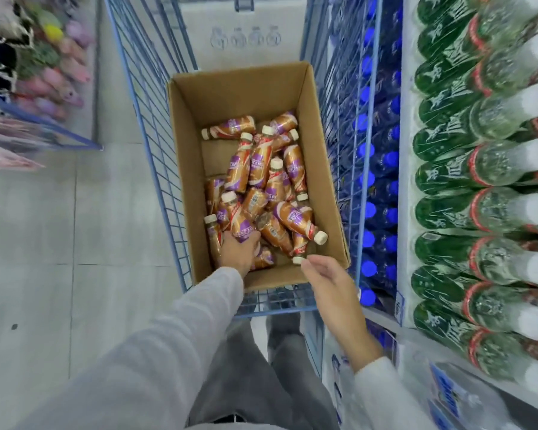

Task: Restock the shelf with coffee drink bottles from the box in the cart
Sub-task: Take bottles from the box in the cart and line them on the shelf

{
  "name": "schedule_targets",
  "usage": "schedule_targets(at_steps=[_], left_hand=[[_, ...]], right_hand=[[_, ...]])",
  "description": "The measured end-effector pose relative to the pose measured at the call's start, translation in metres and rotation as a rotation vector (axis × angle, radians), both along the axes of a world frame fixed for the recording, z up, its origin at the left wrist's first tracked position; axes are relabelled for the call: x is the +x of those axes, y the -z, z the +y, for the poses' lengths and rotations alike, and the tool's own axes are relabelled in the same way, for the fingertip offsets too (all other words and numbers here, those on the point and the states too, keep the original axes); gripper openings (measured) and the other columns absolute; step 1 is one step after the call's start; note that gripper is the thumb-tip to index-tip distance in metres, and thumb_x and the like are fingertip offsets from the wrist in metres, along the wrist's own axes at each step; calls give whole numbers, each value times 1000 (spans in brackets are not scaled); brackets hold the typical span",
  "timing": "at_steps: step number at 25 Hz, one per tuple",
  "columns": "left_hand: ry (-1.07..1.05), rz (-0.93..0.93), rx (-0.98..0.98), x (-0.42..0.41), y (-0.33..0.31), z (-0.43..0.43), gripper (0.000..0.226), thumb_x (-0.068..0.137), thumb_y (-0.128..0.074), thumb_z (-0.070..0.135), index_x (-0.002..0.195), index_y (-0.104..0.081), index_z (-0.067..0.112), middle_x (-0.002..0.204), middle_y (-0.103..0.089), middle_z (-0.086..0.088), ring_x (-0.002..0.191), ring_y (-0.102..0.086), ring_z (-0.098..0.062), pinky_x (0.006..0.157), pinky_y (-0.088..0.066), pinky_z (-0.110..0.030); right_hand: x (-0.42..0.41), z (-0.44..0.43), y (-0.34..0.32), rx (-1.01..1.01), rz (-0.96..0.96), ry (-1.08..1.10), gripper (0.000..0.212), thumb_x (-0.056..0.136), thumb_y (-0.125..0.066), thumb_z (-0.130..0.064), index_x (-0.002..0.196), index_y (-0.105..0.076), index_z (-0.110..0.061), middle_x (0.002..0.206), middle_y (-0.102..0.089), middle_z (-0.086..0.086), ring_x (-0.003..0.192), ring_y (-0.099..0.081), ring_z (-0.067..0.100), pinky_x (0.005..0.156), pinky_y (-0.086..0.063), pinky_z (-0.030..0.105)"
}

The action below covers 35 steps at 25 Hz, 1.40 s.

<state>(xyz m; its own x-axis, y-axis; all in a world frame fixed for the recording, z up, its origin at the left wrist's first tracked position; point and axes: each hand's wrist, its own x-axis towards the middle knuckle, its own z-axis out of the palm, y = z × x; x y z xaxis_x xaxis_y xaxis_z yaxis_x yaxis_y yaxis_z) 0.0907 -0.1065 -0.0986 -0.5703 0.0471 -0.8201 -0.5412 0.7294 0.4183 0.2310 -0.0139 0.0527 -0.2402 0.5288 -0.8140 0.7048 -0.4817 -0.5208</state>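
We're at the pick step, both hands down in the box (180, 169), which sits in the blue wire cart (156, 150). Left hand (239, 252) is wrapped round the base of one coffee bottle (238, 220) at the near-left corner. Right hand (326, 280) is at the near-right, fingers loosely curled, tips right by the cream cap of a second bottle (300, 243); can't tell if it's pinching yet.

The rest of the bottles, a dozen-plus, lie loose in a heap, caps pointing every way. They're small and waisted, w/ gold-brown sleeves, purple bands and cream caps. The far end of the box floor is bare.

Next, we reckon: get a firm hold on the second bottle's neck, lift both clear w/o dragging neighbours, then turn to the shelf. The coffee slot isn't in view; on the right we see only green bottles (448, 175) and blue-capped bottles (373, 181).
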Motion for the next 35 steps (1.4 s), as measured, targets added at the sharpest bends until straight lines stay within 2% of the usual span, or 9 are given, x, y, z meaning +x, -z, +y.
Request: schedule_targets(at_steps=[6, 11, 15, 20, 25, 27, 30, 32, 35], left_hand=[[-64, 11, 177, -11, -110, -55, 42, 81, -79, 43, 117, -65, 26, 105, -75, 4, 93, -72, -17, 76, -56, -30], [-115, 13, 187, -7, -142, -87, 19, 87, -74, 24, 104, -68, 28, 92, -76, 6, 91, -71, -18, 73, -53, -30], [-106, 32, 192, -5, -140, -100, 20, 88, -73, 24, 100, -63, 35, 97, -72, 8, 94, -67, -16, 73, -52, -30], [-4, 26, 310, -15, -170, -86, 22, 86, -75, 23, 103, -63, 33, 101, -72, 7, 93, -68, -15, 67, -52, -24], [213, 49, 483, -19, -217, -59, 37, 74, -86, 34, 106, -68, 29, 92, -77, 11, 86, -75, -14, 64, -57, -20], [295, 43, 534, -12, -235, -45, 28, 82, -82, 25, 105, -66, 29, 85, -76, 17, 78, -74, -6, 59, -56, -16], [483, 43, 611, 17, -267, -21, 46, 74, -87, 38, 114, -67, 26, 89, -77, 15, 82, -73, -2, 79, -58, -23], [614, 45, 654, 45, -289, -6, 31, 76, -87, 29, 98, -66, 34, 82, -74, 20, 76, -68, 11, 79, -51, -16], [870, -2, 745, 108, -312, 13, 22, 77, -85, 16, 90, -75, 31, 87, -79, 5, 82, -75, -15, 79, -59, -34]], right_hand=[[-62, 30, 100, -531, 67, 587, 55, 94, -68, -29, 142, -49, -11, 144, -52, 16, 131, -52, 28, 109, -44, 38], [-85, 30, 168, -429, 106, 823, 70, 87, -66, -49, 145, -44, -17, 146, -49, 7, 135, -49, 27, 101, -47, 35], [-76, 25, 246, -377, -18, 906, 103, 43, -84, -67, 132, -57, -21, 126, -66, 10, 109, -65, 34, 96, -51, 50], [-84, 7, 101, -234, 124, 1104, 78, 74, -83, -38, 139, -43, -23, 127, -60, 4, 105, -58, 23, 75, -48, 34], [-42, -33, -13, 3, 473, 876, 71, 72, -82, -38, 136, -53, -37, 131, -66, -4, 114, -66, 17, 103, -51, 48], [-19, -43, -55, 112, 553, 827, 60, 72, -80, -40, 128, -59, -36, 126, -69, -3, 114, -67, 19, 105, -48, 52], [28, -55, -107, 236, 598, 867, 48, 73, -77, -36, 119, -63, -29, 116, -72, 3, 107, -68, 21, 105, -47, 53], [64, -61, -136, 335, 603, 896, 41, 78, -75, -28, 117, -64, -26, 109, -74, 4, 100, -69, 21, 99, -52, 49], [131, -74, -170, 442, 571, 1000, 34, 84, -74, -15, 115, -65, -27, 105, -75, 3, 97, -72, 21, 89, -56, 39]])
